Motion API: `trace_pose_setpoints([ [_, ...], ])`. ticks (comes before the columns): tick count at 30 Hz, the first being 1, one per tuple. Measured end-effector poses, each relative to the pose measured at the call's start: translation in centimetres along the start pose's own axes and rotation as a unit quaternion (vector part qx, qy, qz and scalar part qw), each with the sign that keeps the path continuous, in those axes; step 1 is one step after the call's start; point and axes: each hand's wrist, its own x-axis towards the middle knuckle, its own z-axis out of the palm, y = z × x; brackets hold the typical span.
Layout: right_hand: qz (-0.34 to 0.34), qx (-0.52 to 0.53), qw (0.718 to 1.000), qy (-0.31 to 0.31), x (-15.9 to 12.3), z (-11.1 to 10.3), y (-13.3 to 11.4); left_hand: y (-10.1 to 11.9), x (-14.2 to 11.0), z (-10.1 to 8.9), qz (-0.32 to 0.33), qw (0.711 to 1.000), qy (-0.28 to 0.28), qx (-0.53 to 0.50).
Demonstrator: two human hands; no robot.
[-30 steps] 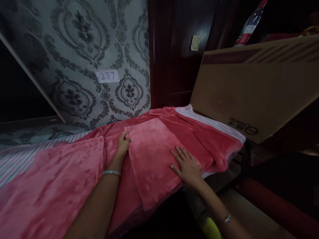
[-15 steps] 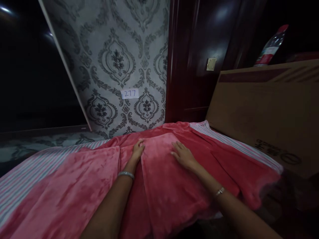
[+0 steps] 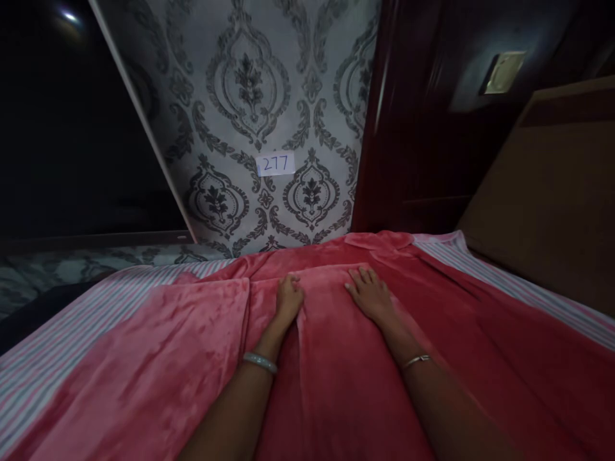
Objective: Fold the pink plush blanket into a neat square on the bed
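Note:
A plush red-pink garment (image 3: 346, 358) lies spread out in front of me, with what looks like a collar at its far end. A strip of it is folded lengthwise through the middle. My left hand (image 3: 289, 298) is at the left edge of this strip, its fingers curled together on the fabric near the far fold. On the strip's right side my right hand (image 3: 373, 296) rests flat, fingers spread, holding nothing. Another layer of the garment, paler pink, stretches away to the left. The near end of the garment runs out of view.
Under the garment is a striped sheet (image 3: 103, 314). A dark screen (image 3: 86, 141) stands at the left, and a cardboard box (image 3: 552, 186) at the right. Behind are patterned wallpaper with a paper label (image 3: 275, 164) reading 277, and a dark red door (image 3: 418, 128) with a switch plate (image 3: 503, 72).
The view has come closer and turned, so the bottle on the box is out of frame. My right hand has shifted slightly toward the strip's far end; my left hand stays at its left edge.

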Motion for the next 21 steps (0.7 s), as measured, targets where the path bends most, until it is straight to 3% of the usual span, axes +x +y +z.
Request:
trace_pose_setpoints([
  [5, -0.003, 0.006, 1.0, -0.002, 0.3, -0.2, 0.2, 1.8, -0.2, -2.2, 0.025, 0.995, -0.026, 0.095],
  [8, -0.009, 0.013, 1.0, 0.005, 0.3, -0.2, 0.4, 3.7, -0.6, -3.1, 0.14, 0.971, -0.026, 0.193],
  [11, -0.002, 0.019, 1.0, -0.003, 0.3, -0.2, 0.5, 4.6, -1.5, -2.6, 0.234, 0.93, -0.115, 0.26],
  [15, 0.0, 0.016, 1.0, -0.014, 0.2, -0.5, 0.3, 3.8, -2.5, -1.1, 0.138, 0.906, -0.244, 0.316],
  [17, -0.001, 0.012, 1.0, -0.018, 0.1, -0.8, 0.3, 3.2, -2.6, -0.7, 0.105, 0.902, -0.257, 0.331],
  [21, 0.002, 0.01, 1.0, -0.026, 0.1, -0.9, 0.2, 2.9, -2.4, -0.6, 0.101, 0.898, -0.263, 0.338],
])
